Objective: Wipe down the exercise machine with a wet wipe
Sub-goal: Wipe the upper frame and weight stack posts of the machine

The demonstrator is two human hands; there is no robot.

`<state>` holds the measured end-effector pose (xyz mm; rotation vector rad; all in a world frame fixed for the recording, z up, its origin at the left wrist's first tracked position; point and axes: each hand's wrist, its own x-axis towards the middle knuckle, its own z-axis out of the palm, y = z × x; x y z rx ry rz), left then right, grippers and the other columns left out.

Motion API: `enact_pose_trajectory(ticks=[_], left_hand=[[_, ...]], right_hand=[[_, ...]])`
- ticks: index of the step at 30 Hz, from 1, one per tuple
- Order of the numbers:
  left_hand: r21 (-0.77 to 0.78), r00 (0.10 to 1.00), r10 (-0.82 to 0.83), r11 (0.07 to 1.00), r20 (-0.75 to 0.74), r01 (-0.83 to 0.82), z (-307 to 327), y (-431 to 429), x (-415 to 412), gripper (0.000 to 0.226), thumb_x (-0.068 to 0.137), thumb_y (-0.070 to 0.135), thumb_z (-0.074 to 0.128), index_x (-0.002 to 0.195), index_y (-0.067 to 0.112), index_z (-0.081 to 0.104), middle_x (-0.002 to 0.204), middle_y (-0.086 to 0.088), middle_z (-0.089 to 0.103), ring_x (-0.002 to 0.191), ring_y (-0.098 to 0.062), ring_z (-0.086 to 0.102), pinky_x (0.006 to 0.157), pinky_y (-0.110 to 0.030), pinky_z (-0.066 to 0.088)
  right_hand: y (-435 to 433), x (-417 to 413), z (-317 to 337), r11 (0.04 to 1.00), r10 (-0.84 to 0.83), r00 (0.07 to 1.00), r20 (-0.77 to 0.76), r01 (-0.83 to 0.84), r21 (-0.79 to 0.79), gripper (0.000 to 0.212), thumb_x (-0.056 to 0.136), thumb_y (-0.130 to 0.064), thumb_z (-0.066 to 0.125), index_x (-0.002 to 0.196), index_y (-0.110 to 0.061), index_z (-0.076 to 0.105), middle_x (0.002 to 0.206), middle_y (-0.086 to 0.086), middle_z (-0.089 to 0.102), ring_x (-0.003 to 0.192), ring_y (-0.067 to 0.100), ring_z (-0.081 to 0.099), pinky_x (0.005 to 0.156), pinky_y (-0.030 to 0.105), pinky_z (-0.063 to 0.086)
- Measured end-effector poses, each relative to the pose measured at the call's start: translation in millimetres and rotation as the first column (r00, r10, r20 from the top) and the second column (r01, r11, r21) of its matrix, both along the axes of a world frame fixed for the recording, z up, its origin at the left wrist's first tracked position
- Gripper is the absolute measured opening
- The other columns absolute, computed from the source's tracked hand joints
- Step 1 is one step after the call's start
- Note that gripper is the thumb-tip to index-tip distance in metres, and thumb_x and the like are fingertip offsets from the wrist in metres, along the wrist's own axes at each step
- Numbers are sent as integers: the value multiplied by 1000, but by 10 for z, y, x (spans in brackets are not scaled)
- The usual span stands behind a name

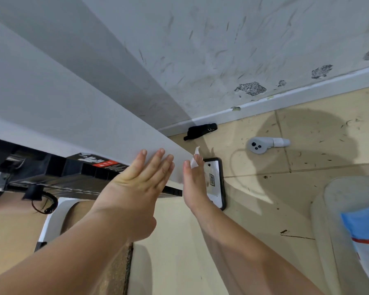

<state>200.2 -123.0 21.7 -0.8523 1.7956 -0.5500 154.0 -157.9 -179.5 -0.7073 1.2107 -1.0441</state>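
The wet wipe (pixel 195 159) was at the end corner of the exercise machine's (pixel 73 116) long white beam, low down near the floor. The person's right hand (pixel 195 184) had it pinched between the thumb and the straightened fingers, edge-on to me, with a white corner poking out past the fingertips. Whether the wipe actually touched the beam's end face, I could not tell from where I stood.

The left hand (pixel 136 188) lay just beside it, flat on the beam's white side near that same end. Its fingers were straight and together, gripping nothing.

Under the beam ran a black ribbed block (pixel 90 173) with a red label (pixel 104 163), and a coiled black cable (pixel 45 201) hung further left. Beside the right hand, a white plate with a black rim (pixel 216 184) sat on the tan floor tiles (pixel 307 167).

Further out, a black strap (pixel 200 130) lay against the skirting board of the scuffed, chipped wall (pixel 222 39). A grey handheld controller (pixel 259 145) lay on the tiles near it. At the far right stood a clear plastic tub (pixel 328 199) with a blue packet (pixel 362 231) inside.
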Motion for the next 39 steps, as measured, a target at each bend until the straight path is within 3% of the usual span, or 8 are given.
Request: enact_pose_trajectory(ticks=[3,8,13,16,20,28,33,39], left_hand=[[-16,991,-123,992,-61,122,-27,-23,122,86,96,41,22,147,2,-37,154,-16,-45,137,-34,-49,104,-55,-40],[-292,759,-431,900,-488,324,-45,45,359,75,81,26,40,153,3,40,165,-15,28,156,-32,16,125,-56,1],[-594,405,-491,784,-771,-182,-330,382,432,77,79,20,47,153,2,37,165,-20,20,156,-38,11,123,-61,1],[-366,66,-383,796,-921,-483,-502,462,407,86,76,23,46,158,5,24,169,-13,8,157,-31,3,123,-63,2],[-79,-398,-243,919,-885,-386,-607,520,343,85,78,21,36,160,5,19,171,-4,7,158,-17,5,123,-64,11],[53,-765,-251,936,-594,-348,-620,479,244,62,99,28,27,159,11,23,169,5,16,156,-12,13,126,-31,15],[104,-901,-170,968,-400,-229,-391,510,339,57,97,30,28,152,18,36,162,5,35,151,-10,30,119,-26,32],[327,-896,85,943,-436,-70,-210,480,608,66,87,20,32,147,47,35,155,30,33,146,6,29,124,-36,26]], right_hand=[[149,11,39,986,41,999,23,-37,-162,99,81,-83,23,164,-32,4,172,-12,-5,155,-2,-9,130,38,0],[330,-174,113,936,203,973,-112,-226,-271,85,86,-67,36,160,-33,12,172,-12,-11,154,-1,-18,130,37,-2],[688,-269,409,864,295,934,-202,-351,-360,102,77,-86,39,159,-33,10,168,-22,-21,148,-12,-23,128,30,-2],[792,-289,650,858,275,944,-184,-327,-396,101,78,-89,35,159,-34,9,167,-27,-16,146,-17,-19,127,24,-4],[869,-308,929,806,253,935,-250,-346,-480,95,88,-72,30,163,-24,-2,167,-25,-11,149,-15,-14,128,24,-2],[716,-296,1743,667,70,850,-522,-429,-609,99,90,-84,25,162,-25,-11,167,-18,-26,152,-4,-20,129,35,-3],[460,-404,2324,285,-443,427,-788,-766,-576,97,98,-73,22,161,-3,-6,170,15,-19,157,31,-18,128,53,-1],[51,-638,3171,185,-869,-209,-448,-978,97,98,98,-77,24,163,-4,14,172,15,9,159,30,5,128,49,-4]])
